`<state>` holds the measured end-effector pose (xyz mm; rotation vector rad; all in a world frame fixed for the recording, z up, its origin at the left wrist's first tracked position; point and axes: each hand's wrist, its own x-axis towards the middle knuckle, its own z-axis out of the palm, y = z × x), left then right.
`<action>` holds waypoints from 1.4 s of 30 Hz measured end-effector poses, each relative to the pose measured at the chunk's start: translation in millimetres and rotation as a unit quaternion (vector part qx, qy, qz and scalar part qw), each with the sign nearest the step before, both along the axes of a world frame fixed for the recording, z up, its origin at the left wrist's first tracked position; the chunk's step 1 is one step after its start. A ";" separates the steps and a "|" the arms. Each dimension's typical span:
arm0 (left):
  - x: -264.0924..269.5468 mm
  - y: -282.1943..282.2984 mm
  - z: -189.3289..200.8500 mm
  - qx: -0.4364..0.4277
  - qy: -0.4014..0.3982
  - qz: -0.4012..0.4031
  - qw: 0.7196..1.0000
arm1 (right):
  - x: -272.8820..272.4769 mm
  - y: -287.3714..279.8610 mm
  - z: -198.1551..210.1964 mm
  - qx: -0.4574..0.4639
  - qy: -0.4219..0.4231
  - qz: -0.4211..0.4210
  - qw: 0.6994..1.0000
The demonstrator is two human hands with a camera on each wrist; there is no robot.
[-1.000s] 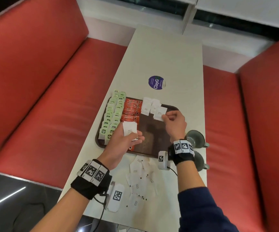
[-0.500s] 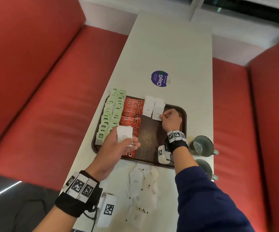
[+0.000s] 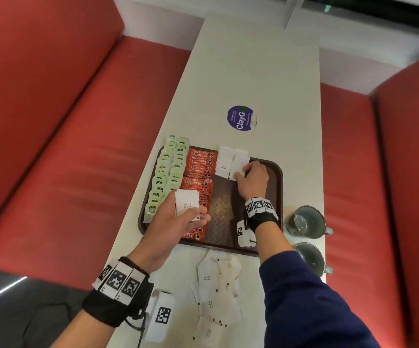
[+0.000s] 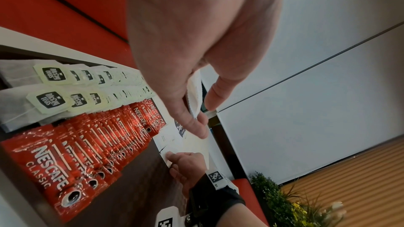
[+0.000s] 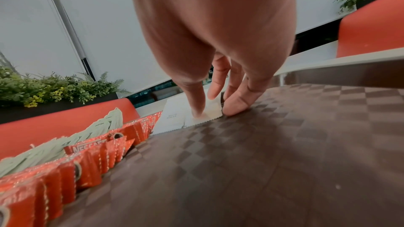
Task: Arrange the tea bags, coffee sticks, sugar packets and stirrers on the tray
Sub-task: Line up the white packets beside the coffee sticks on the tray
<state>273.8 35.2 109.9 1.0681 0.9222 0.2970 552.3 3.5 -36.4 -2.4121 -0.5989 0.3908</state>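
Note:
A brown tray (image 3: 275, 197) holds two rows of green tea bags (image 3: 168, 177), red Nescafe coffee sticks (image 3: 199, 167) and a few white sugar packets (image 3: 224, 162) at its far edge. My right hand (image 3: 242, 172) is on the nearest of these packets (image 3: 237, 169). The thumb (image 5: 197, 111) presses it flat on the tray (image 5: 284, 144), and a fingertip (image 5: 234, 108) touches its edge. My left hand (image 3: 198, 212) hovers over the tray's near left, gripping a small stack of white sugar packets (image 3: 187, 204), seen edge-on between thumb and fingers (image 4: 194, 99). No stirrers are visible.
Several loose sugar packets (image 3: 213, 292) lie on the white table (image 3: 253, 71) in front of the tray. Two grey cups (image 3: 306, 222) stand right of the tray near the table edge. A round purple sticker (image 3: 241, 118) lies beyond. Red benches (image 3: 77, 159) flank the table.
My right hand has carried its sugar packet a little farther and laid it flat beside the other packets. The left hand keeps its stack in about the same place.

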 end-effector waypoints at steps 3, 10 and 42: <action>1.8 -0.2 0.2 0.000 0.000 -0.004 1.000 | -0.5 1.6 0.0 0.002 -0.002 -0.004 1.000; 1.3 0.2 -2.0 0.003 -0.001 -0.006 1.000 | 1.5 5.8 2.5 0.007 -0.008 0.001 1.000; -9.2 -24.2 10.4 0.053 -0.072 0.051 0.995 | -170.7 -113.8 162.2 0.278 0.236 0.062 0.929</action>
